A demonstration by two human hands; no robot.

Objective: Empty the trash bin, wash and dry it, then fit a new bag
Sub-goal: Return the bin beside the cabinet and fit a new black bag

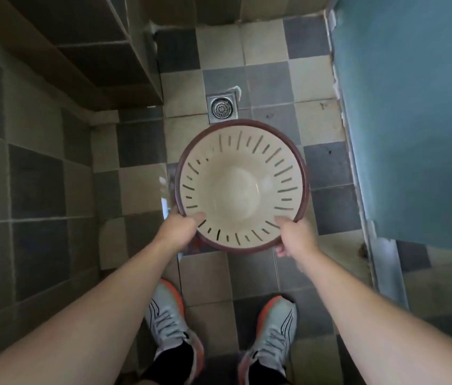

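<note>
Bare forearms point(124, 276), grey orange-trimmed sneakers point(167, 315), black socks point(174, 357)

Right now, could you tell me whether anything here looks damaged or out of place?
The bin, gripped at its near rim by the left hand and right hand, looks intact and empty. A whitish scrap lies beside the floor drain.

Both arms outstretched, left grip point(181, 227) and right grip point(295, 236) clenched.

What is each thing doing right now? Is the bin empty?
Trash bin: upright, empty, no bag inside, held up above the floor.
Left hand: grips the bin's rim, thumb inside.
Right hand: grips the bin's rim, thumb inside.
Floor drain: grate in place, uncovered.
</note>
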